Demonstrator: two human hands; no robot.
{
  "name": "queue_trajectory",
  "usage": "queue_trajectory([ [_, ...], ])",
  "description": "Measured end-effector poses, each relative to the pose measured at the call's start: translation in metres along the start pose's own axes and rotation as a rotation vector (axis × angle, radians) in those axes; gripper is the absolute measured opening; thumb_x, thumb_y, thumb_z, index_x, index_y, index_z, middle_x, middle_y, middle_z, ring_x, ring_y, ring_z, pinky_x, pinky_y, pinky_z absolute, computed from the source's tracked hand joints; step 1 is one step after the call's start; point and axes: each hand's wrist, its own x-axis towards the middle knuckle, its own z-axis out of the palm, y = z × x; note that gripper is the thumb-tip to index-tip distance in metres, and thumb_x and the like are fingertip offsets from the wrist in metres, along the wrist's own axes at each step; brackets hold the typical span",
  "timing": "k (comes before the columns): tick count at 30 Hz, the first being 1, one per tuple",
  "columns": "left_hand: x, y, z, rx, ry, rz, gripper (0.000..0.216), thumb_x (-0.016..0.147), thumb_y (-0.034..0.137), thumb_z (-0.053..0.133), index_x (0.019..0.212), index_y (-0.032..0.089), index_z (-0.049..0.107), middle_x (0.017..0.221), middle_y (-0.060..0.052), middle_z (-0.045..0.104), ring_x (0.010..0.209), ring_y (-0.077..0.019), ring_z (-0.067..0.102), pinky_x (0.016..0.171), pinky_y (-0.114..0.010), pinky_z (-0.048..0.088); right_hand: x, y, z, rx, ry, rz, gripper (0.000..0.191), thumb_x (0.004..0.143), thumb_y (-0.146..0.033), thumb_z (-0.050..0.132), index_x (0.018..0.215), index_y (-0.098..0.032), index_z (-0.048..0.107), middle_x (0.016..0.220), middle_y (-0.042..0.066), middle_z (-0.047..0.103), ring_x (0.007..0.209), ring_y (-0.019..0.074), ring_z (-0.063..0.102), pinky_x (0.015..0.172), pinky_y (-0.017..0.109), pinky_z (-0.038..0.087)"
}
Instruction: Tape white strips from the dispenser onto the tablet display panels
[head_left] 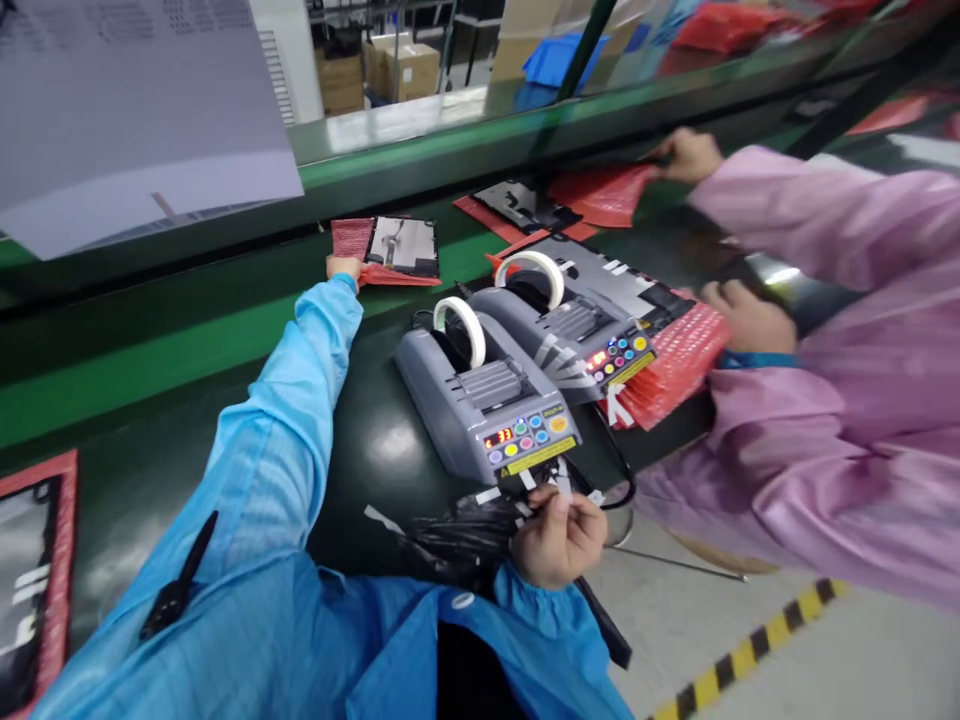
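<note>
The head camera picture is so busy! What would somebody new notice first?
Probably the gray machine in the middle, with glowing red numbers, and its twin beside it. Next, the bright red bubble wrap near a co-worker's pink sleeves on the right. Then the right hand, holding a pale strip in front of the machine.

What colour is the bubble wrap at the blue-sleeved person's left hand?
The bubble wrap is red; the head view shows it.
</note>
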Motion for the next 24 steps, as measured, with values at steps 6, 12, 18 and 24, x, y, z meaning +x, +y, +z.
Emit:
queue_trajectory([
  [6,-0.096,-0.041,-0.147,-0.021,0.199,-0.072,0.075,0.064,-0.005,0.055,0.133,0.023,0.045,0.125,-0.007,0.061,0.071,-0.0096,0.067,0.063,-0.023,0.059,-0.002,0.005,-0.001,0.032,-0.030,-0.025,0.033,0.073,-0.051,0.060,0.075,-0.024,0.042,0.054,-0.006,0.048,0.045,0.0106,0.045,0.049,0.026,0.038],
  [12,-0.264,-0.125,-0.239,-0.025,0.232,-0.054,0.061,0.062,0.007,0.062,0.119,0.023,0.049,0.115,-0.003,0.064,0.090,-0.0141,0.068,0.079,-0.026,0.060,-0.016,-0.007,-0.004,-0.006,-0.045,-0.136,0.026,0.077,-0.049,0.052,0.075,-0.026,0.040,0.055,-0.003,0.042,0.047,0.0144,0.044,0.054,0.035,0.047],
  [18,-0.376,-0.173,-0.273,0.291,0.159,0.021,0.065,0.076,0.019,0.067,0.136,0.020,0.041,0.110,-0.007,0.068,0.100,-0.0202,0.069,0.089,-0.029,0.055,-0.063,-0.057,0.006,0.185,-0.278,-0.329,0.028,0.081,-0.049,0.057,0.073,-0.027,0.042,0.056,-0.002,0.037,0.045,0.0141,0.042,0.049,0.037,0.041],
  [24,-0.360,-0.135,-0.321,1.168,-0.109,0.166,0.041,0.095,0.044,0.050,0.119,0.015,0.065,0.093,-0.014,0.072,0.098,-0.0331,0.068,0.085,-0.041,0.052,-0.087,-0.082,0.034,0.084,-0.768,-0.132,0.029,0.082,-0.050,0.059,0.077,-0.023,0.050,0.057,-0.002,0.050,0.050,0.0114,0.049,0.049,0.027,0.037],
])
